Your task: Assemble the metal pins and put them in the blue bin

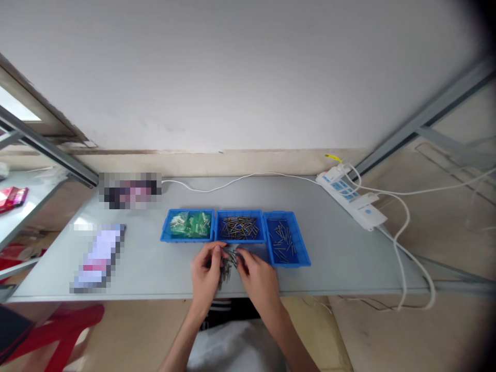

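My left hand [206, 267] and my right hand [259, 275] come together near the table's front edge, fingers closed around some thin metal pins [231, 255]. The pins' exact kind is too small to make out. A small pile of similar metal pieces [225, 276] lies on the table between my wrists. Just beyond my hands stand three blue trays in a row. The left tray [187, 240] has small light pieces in green-tinted plastic bags. Many brass and dark metal pins fill the middle tray [241, 242]. Several slim grey pins lie scattered in the right tray [300, 248].
A white power strip [351, 199] with plugs and cables lies at the right of the grey table [333, 279]. A white cable [248, 178] runs along the back. Two blurred-out items, a phone-shaped one [99, 256] and a dark one [132, 191], lie at left.
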`<act>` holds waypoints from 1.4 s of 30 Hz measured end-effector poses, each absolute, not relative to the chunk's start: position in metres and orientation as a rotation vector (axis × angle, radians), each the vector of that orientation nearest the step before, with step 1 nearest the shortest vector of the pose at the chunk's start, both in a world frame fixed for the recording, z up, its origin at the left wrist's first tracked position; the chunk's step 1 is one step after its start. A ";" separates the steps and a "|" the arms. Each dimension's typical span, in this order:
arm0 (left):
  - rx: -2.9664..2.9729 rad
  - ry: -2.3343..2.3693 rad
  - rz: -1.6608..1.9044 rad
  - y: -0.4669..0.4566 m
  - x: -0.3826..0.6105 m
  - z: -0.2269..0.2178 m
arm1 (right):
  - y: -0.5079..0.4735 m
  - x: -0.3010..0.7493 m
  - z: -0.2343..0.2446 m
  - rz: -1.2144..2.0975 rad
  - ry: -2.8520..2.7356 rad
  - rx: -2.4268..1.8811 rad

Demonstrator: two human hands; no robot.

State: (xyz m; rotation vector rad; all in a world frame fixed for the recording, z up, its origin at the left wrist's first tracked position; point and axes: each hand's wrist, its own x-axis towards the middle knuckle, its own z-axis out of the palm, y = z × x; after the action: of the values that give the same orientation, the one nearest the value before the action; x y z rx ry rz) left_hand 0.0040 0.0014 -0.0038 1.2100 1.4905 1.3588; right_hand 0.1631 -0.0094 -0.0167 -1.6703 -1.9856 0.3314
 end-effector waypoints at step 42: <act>1.671 1.348 1.322 0.001 0.007 -0.006 | -0.019 0.161 -0.026 0.401 -1.700 -1.294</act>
State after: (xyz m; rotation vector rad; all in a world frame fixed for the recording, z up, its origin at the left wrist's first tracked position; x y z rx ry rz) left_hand 0.0074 0.0011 -0.0056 1.6706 1.3480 1.3217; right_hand 0.1607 -0.0193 -0.0264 -1.2940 -1.7001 0.4011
